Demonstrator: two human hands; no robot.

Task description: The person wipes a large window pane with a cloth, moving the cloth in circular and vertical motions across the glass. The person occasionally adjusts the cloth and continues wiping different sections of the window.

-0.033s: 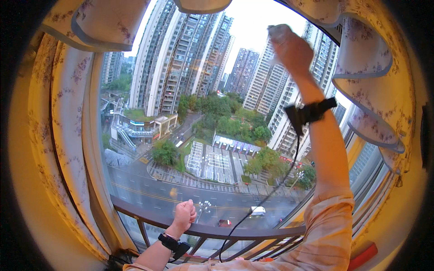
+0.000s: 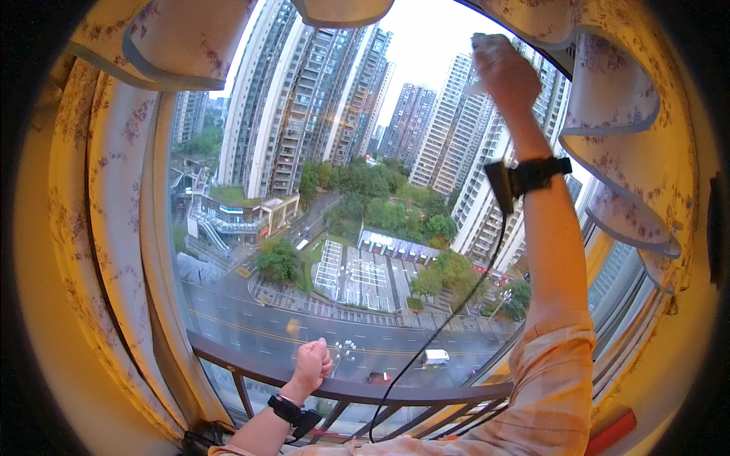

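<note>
High at the upper right, my right hand reaches up to the window pane. Its fingers are closed round a pale, crumpled wiping cloth, blurred and partly hidden by the hand. Lower down, my left hand makes a fist just above the dark window railing; nothing shows in its fingers. Each wrist wears a black strap with a small box, and a black cable runs down from the right one.
Flowered curtains hang at the left, with a scalloped valance at the upper right. A red object sits at the lower right. Beyond the glass are tall buildings, trees and a road with vehicles.
My right hand has shifted a little to the right across the pane with the wiping cloth. My left fist has hardly moved. Outside, the white van has moved slightly.
</note>
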